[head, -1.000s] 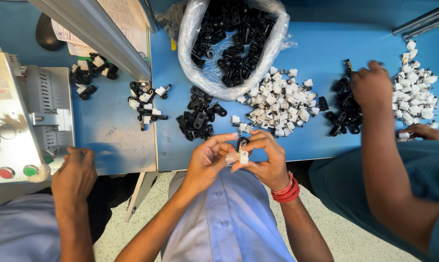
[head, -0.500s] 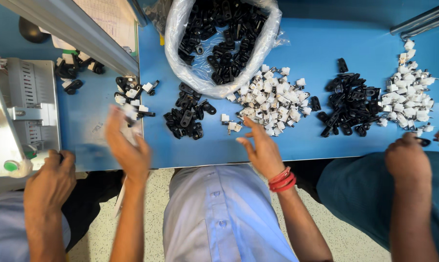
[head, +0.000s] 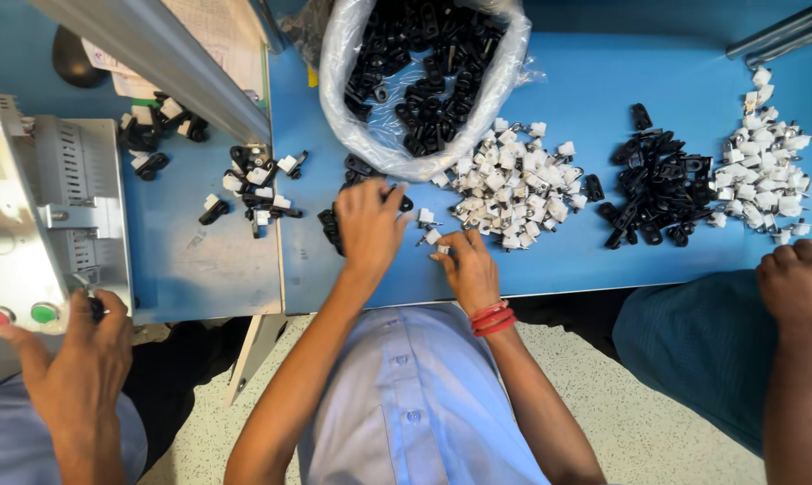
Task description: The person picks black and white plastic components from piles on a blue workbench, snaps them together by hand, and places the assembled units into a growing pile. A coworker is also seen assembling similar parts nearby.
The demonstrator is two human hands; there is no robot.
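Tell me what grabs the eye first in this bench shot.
The clear bag of black clips at top centre, with a white clip pile just below it on the blue table. The left hand rests on a small black pile, and the right hand picks at loose white clips.

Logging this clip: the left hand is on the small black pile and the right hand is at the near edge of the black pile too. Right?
Not quite. In the head view the left hand is on the small black pile, but the right hand is at the white pile's near edge.
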